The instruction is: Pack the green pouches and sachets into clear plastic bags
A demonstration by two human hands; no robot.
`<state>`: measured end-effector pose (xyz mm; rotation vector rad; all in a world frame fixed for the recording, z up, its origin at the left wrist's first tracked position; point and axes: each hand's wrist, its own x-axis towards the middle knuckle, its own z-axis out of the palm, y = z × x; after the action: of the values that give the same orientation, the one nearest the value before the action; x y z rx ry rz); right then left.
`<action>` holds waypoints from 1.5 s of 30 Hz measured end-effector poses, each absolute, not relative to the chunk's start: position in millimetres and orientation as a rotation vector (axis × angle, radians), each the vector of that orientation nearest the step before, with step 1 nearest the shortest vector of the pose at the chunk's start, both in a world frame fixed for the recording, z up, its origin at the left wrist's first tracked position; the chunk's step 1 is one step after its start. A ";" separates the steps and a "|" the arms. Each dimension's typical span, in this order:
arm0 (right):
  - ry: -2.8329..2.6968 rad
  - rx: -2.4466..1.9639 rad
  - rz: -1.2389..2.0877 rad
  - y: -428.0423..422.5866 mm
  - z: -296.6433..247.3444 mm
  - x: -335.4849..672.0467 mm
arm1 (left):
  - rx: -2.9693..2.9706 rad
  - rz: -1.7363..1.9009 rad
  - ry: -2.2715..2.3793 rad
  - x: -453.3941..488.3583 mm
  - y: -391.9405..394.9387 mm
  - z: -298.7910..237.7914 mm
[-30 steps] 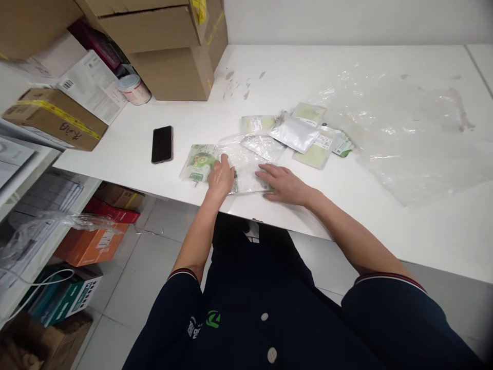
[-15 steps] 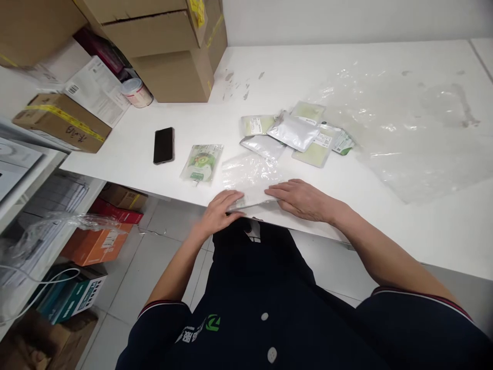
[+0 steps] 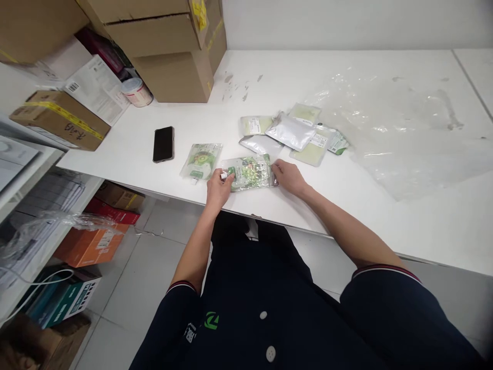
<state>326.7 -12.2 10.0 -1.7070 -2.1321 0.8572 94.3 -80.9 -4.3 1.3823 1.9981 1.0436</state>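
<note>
Near the table's front edge lies a clear-wrapped packet (image 3: 252, 172) with green fruit printing, its shiny face up. My left hand (image 3: 219, 186) pinches its left end, thumb on top, near a small white tab. At the other end the fingers of my right hand (image 3: 288, 176) are closed on its edge. Just left of it is a similar green packet (image 3: 201, 160) with a kiwi picture, lying flat. Behind are several sachets, among them a silver sachet (image 3: 290, 131) on top of a pale green sachet (image 3: 314, 148).
A large clear plastic sheet (image 3: 404, 149) spreads over the right side of the white table. A black phone (image 3: 164, 144) lies at left. Cardboard boxes (image 3: 173, 72) and a round tin (image 3: 137, 92) stand at the back left. Shelves with an orange box (image 3: 92, 244) are below left.
The packet under my hands now shows its green printed side instead of a plain clear one. Both hands have moved slightly away from me and now grip its two ends.
</note>
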 end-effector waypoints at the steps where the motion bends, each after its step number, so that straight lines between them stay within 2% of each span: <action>1: -2.171 -1.770 0.792 -11.7 12.2 322.2 | 1.371 1.008 2.026 94.8 -77.6 -2.4; 6: -2.298 -1.986 0.637 -11.8 18.0 306.5 | 1.368 0.748 2.164 102.3 -73.7 11.0; 9: -2.345 -2.053 0.565 -12.1 14.7 297.6 | 1.441 0.430 2.317 111.1 -79.4 24.0; 13: -2.405 -2.058 0.338 -13.8 8.0 289.6 | 1.713 0.156 2.481 119.4 -83.7 42.8; 17: -2.471 -1.973 0.182 -13.1 4.3 294.8 | 2.047 0.232 2.351 125.3 -57.5 46.0; 23: -2.500 -1.816 0.252 -6.6 3.7 307.1 | 1.930 0.251 2.062 135.8 -11.9 25.8; 27: -2.200 -1.969 0.456 4.0 3.8 305.6 | 1.824 0.351 2.005 135.4 -18.0 14.5; 32: -2.073 -1.705 0.696 17.6 2.4 308.1 | 1.720 0.581 1.918 129.8 -25.0 12.7; 39: -1.784 -1.322 1.056 22.2 -3.0 315.1 | 1.497 0.765 1.425 124.0 -6.1 22.6; 45: -1.554 -1.333 1.251 13.0 4.3 338.7 | 1.409 1.056 1.431 122.1 -3.2 6.5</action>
<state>338.7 13.0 4.3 -1.3329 -1.5537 1.2512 122.1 -3.2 6.5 1.4088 1.4305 1.0564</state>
